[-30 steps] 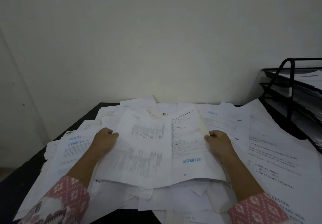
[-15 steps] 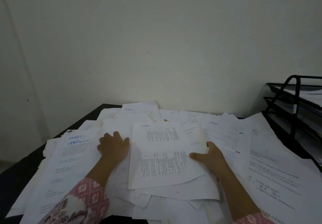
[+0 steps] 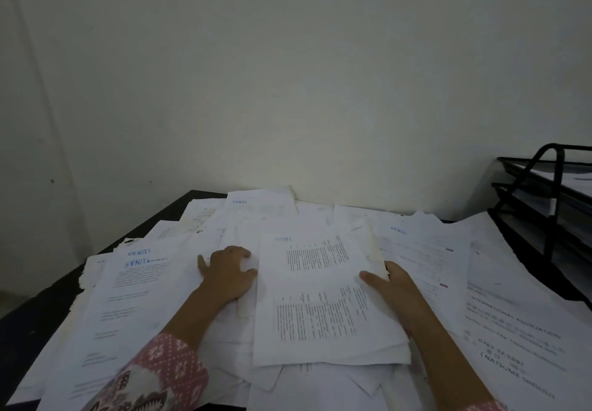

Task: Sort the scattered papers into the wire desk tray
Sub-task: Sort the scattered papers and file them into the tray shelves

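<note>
Worktop (image 3: 28, 324): dark, lying under scattered papers (image 3: 416, 250)
Left hand (image 3: 229, 274): pressing flat, fingers spread
Right hand (image 3: 392, 285): gripping printed stack (image 3: 320, 301)
Wire tray (image 3: 551, 205): sitting far right

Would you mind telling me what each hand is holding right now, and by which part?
The right hand grips the small stack of printed sheets at its right edge; the left hand only rests on the pile.

The black wire desk tray (image 3: 544, 186) gets chopped off by the right edge, so only its left end shows. The printed lines on the white text sheet (image 3: 320, 308) are way too blurry to read. The right hand (image 3: 395, 285) has its fingers tucked under that sheet, out of sight. The dark tabletop (image 3: 41, 311) is mostly buried under loose white papers (image 3: 134, 298).
</note>
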